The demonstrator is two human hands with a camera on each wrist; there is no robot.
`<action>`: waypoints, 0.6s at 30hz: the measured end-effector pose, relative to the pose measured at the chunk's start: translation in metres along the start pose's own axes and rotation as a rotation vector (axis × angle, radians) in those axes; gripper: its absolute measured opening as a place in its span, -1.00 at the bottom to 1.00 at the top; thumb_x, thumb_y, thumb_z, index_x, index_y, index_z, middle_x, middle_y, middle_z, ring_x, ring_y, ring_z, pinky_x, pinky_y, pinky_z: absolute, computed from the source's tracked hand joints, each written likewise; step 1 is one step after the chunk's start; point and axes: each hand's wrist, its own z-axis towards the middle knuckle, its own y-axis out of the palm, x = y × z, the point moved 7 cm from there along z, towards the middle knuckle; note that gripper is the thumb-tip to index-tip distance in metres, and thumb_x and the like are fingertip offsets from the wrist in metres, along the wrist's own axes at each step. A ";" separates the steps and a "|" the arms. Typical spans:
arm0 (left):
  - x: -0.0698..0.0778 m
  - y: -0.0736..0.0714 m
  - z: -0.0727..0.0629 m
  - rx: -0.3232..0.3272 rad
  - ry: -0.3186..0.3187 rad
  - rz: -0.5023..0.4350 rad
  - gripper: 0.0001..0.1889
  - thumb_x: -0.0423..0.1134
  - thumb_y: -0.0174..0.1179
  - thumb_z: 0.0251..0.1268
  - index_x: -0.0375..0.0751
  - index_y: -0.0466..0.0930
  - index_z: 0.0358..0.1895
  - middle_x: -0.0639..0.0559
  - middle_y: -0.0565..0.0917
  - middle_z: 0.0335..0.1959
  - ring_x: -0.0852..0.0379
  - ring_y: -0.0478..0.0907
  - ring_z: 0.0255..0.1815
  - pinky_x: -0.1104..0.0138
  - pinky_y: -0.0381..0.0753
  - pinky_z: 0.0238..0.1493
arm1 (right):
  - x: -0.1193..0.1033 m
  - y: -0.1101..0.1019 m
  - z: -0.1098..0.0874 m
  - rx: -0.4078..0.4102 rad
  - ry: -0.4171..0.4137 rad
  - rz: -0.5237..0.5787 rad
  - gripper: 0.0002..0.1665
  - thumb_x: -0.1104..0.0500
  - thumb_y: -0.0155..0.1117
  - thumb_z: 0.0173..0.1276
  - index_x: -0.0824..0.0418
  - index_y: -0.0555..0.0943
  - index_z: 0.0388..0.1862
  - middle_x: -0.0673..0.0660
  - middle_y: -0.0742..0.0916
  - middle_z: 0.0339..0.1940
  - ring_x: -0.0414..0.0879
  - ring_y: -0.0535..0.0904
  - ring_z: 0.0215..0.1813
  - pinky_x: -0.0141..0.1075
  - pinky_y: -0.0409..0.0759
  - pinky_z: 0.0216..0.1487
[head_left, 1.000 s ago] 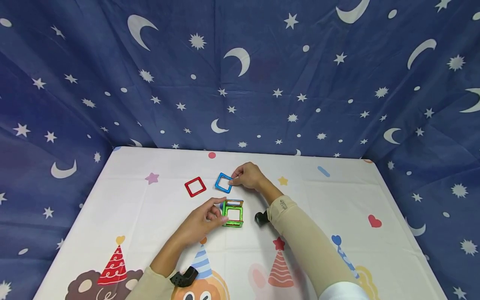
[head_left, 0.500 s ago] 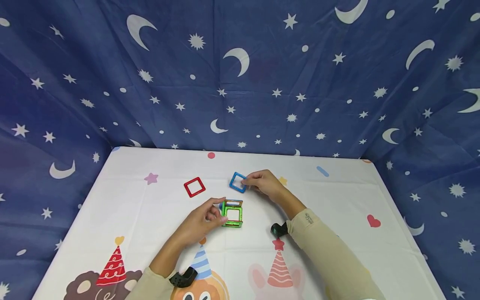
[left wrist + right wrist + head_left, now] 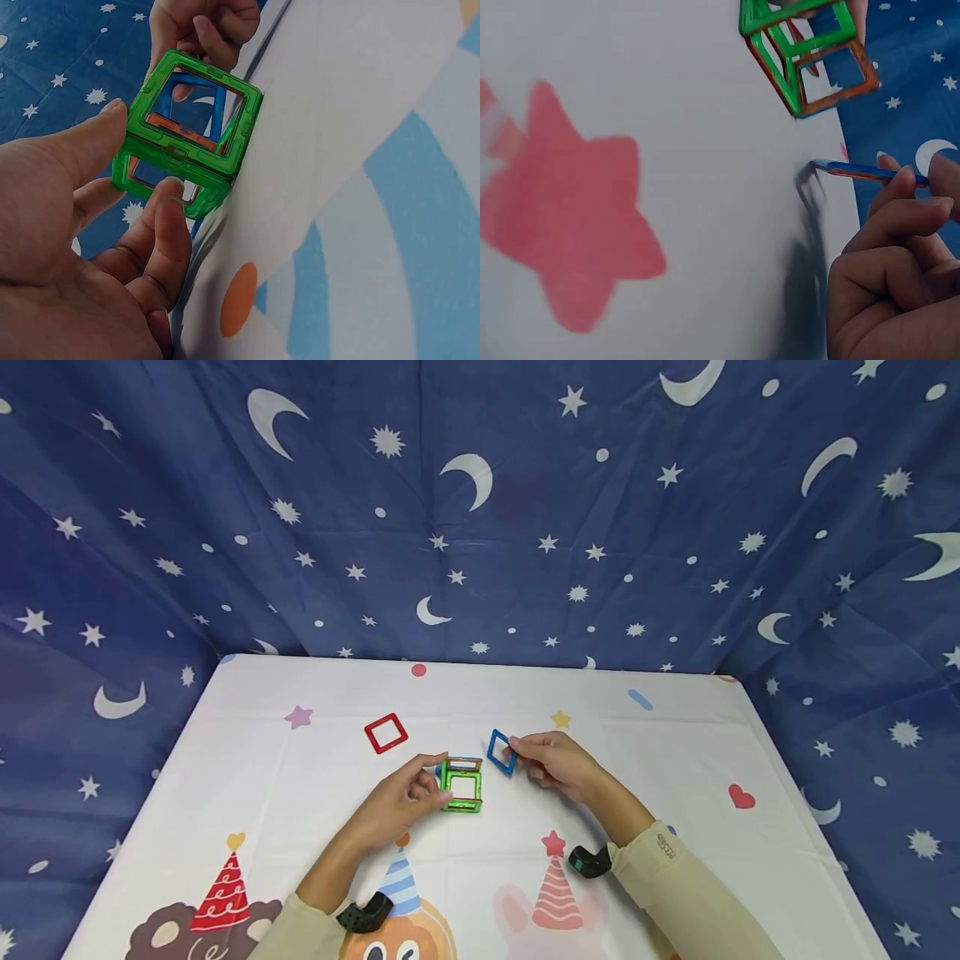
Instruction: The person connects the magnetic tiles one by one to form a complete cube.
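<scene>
My left hand (image 3: 397, 807) grips the left side of a small open box of magnetic square frame tiles (image 3: 462, 807), standing on the table. In the left wrist view its green tile frames (image 3: 176, 152) lie between thumb and fingers; an orange tile (image 3: 840, 96) shows in the right wrist view. To the right of the box, my right hand (image 3: 561, 765) pinches a blue square tile (image 3: 500, 767) by its right edge. That tile is tilted and apart from the box. A red square tile (image 3: 393, 745) lies flat, behind and left of the box.
A white cloth with printed party figures covers the table (image 3: 637, 777). Blue curtain (image 3: 480, 527) with moons and stars hangs behind the table and at both sides. Each wrist carries a black camera mount, such as the left one (image 3: 366, 913).
My right hand has lifted the blue tile, drawn it right and towards me, and tilted it up beside the box. The left hand stays on the box.
</scene>
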 end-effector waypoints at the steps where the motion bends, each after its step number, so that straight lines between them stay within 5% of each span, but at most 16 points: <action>1: 0.000 0.000 0.000 0.002 -0.001 0.002 -0.37 0.00 0.41 0.29 0.18 0.45 0.43 0.09 0.56 -0.21 0.14 0.48 -0.24 0.40 0.42 -0.20 | 0.001 0.001 -0.002 -0.009 -0.003 0.001 -0.57 -0.07 0.32 0.47 0.29 0.76 -0.04 -0.01 0.52 -0.54 -0.20 0.25 -0.63 -0.40 0.10 -0.65; 18: 0.000 -0.002 0.000 -0.006 -0.007 -0.006 -0.36 0.01 0.41 0.29 0.20 0.45 0.43 0.09 0.56 -0.21 0.14 0.50 -0.24 0.38 0.43 -0.19 | 0.021 0.030 -0.024 -0.117 -0.026 0.019 -0.63 0.07 0.42 0.38 0.36 0.73 -0.05 0.02 0.81 -0.40 -0.26 0.33 -0.64 -0.44 0.13 -0.69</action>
